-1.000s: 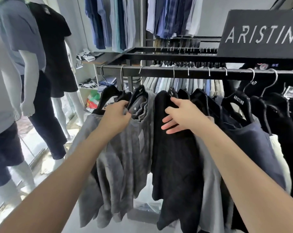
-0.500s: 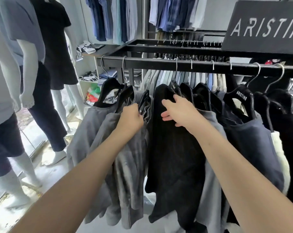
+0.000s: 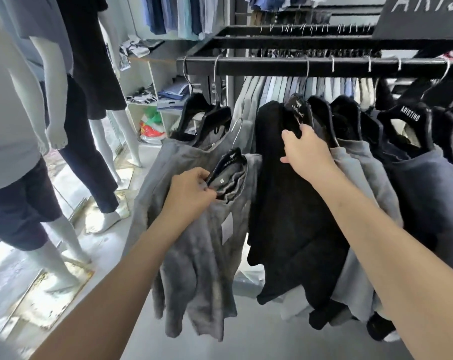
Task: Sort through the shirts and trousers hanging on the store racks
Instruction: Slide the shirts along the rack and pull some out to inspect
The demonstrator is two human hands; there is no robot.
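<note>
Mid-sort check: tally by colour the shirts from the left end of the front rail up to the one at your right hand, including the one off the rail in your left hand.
grey shirt: 3 (2 on the rail, 1 off it, held by the left hand)
black shirt: 1, at the right hand
Total: 4

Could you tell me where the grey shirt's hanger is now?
Head view, centre: hanger off the rail, in the left hand, left of the black shirt.
</note>
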